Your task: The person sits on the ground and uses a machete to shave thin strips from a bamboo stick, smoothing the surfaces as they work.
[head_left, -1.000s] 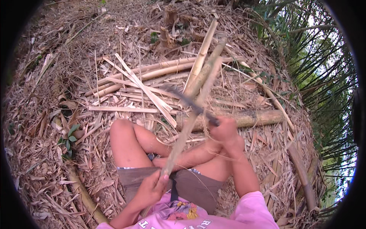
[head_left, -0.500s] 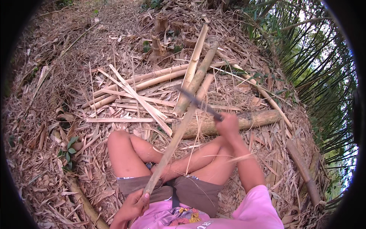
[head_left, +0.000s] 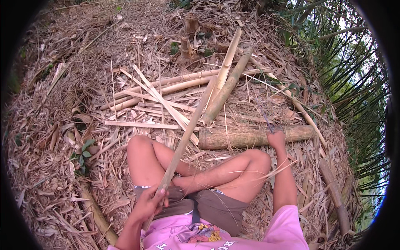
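Note:
My left hand (head_left: 151,203), above my lap, is closed around a long bamboo strip (head_left: 185,139). The strip slants up and away to the right, and its near end sticks out behind the hand. Its far part passes in front of other split bamboo. My right hand (head_left: 276,139) is closed on the handle of a long knife (head_left: 264,112), just over the thick bamboo log (head_left: 241,136). The thin blade points up and away, blurred and apart from the strip. A thinner bamboo pole (head_left: 229,88) leans with its near end by the log.
Split bamboo strips (head_left: 141,124) lie crossed beyond my left knee, near two long poles (head_left: 166,88). A half-split piece (head_left: 228,60) rests beside the leaning pole. Cut stumps (head_left: 186,49) stand at the back. Dry leaves cover the ground; bamboo stalks (head_left: 354,79) grow on the right.
My right hand has swung the knife rightward, off the strip. The strip's near end now reaches back past my left hand, and its far end stands clear of the log.

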Tool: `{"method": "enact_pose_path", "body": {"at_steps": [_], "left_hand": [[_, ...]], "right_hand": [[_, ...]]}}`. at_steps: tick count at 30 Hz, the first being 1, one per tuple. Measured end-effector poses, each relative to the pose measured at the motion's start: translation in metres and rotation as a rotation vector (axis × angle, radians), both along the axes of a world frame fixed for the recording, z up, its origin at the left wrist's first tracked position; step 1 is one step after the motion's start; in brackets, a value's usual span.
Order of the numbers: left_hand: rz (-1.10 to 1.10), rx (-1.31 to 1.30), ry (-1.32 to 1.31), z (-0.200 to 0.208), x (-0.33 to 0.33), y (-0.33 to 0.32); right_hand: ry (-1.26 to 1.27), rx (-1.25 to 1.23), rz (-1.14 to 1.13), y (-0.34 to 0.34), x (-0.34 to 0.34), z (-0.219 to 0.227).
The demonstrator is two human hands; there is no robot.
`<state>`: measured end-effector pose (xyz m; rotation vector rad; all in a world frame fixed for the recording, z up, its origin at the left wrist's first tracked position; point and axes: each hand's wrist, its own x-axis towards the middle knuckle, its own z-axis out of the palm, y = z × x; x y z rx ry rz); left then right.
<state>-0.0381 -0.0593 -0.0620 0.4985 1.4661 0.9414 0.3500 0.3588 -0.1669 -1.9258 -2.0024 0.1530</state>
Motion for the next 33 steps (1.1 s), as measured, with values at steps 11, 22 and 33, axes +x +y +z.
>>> {"method": "enact_pose_path", "body": {"at_steps": [11, 22, 33], "left_hand": [[0.035, 0.114, -0.453, 0.000, 0.023, 0.067], [0.152, 0.215, -0.452, 0.003, 0.042, 0.071], [-0.020, 0.398, 0.783, 0.000, 0.064, 0.067]], "right_hand": [[0.082, -0.120, 0.259, -0.166, -0.121, 0.118], [0.328, 0.148, 0.681, -0.237, -0.188, 0.098], [0.322, 0.115, 0.708, -0.250, -0.199, 0.104]]}}
